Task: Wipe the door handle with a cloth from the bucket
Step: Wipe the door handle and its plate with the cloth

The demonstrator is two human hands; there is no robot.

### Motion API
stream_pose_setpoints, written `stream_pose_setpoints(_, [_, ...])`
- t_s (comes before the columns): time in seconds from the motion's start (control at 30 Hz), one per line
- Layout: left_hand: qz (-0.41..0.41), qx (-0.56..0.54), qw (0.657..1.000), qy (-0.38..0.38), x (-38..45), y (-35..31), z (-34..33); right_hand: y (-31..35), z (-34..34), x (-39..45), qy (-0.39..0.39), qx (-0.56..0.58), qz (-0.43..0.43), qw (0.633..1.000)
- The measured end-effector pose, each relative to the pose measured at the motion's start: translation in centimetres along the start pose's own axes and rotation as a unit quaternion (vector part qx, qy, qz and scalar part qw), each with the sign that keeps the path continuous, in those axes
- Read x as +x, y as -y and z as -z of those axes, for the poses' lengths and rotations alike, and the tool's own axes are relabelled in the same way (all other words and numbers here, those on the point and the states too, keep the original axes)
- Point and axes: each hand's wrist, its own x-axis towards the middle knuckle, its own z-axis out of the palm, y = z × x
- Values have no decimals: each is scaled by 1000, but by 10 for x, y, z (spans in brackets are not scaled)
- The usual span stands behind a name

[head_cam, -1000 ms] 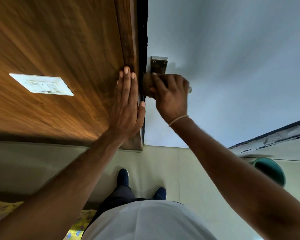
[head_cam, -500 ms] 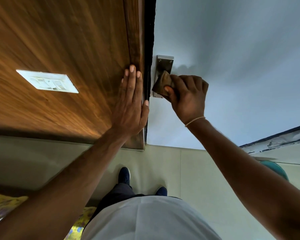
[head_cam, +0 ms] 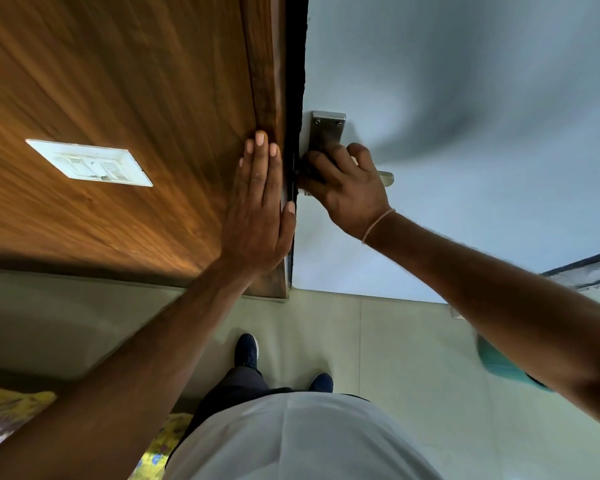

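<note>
A metal door handle with a steel backplate (head_cam: 326, 131) is fixed to the pale blue door (head_cam: 465, 98); the lever's tip (head_cam: 386, 177) pokes out to the right of my fingers. My right hand (head_cam: 347, 187) covers the lower backplate and lever, pressing a dark brown cloth (head_cam: 309, 173), which barely shows under the fingers. My left hand (head_cam: 258, 202) lies flat, fingers together, on the wooden panel (head_cam: 118, 81) beside the door's edge, holding nothing. A teal bucket (head_cam: 499, 365) stands on the floor at the right, mostly hidden by my right forearm.
A white switch plate (head_cam: 89, 163) sits on the wooden panel at the left. My two dark shoes (head_cam: 246, 351) stand on the pale tiled floor (head_cam: 395, 341). Yellow patterned fabric (head_cam: 11, 407) lies at the bottom left. A dark skirting strip (head_cam: 589, 261) runs at the right.
My right hand has slid the cloth down and left from the upper backplate onto the lower plate and lever base. My left hand stays flat on the wood.
</note>
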Motion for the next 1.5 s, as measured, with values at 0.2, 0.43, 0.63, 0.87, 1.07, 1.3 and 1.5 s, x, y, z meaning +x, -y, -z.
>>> stream_pose_setpoints(0.2, [-15,16,1000,-7,0,7,3,1,8,-20,-69,30,-96,992])
stream_pose_setpoints(0.43, [-18,18,1000,-8,0,6,4,4,3,-9,-78,30,-128,988])
stream_pose_setpoints(0.63, [-18,13,1000,-6,0,6,4,-16,20,-21,-27,27,-171,985])
stream_pose_setpoints(0.87, [-15,8,1000,0,-1,5,4,3,21,0,92,13,-154,984])
stream_pose_setpoints(1.07, [-10,7,1000,-10,-1,3,3,-28,33,-23,111,19,-148,983])
stream_pose_setpoints(1.3, [-9,4,1000,-10,0,1,1,-10,19,9,150,46,-184,970])
stream_pose_setpoints(1.5, [-5,9,1000,-10,-1,0,-1,-38,31,-4,180,63,-139,972])
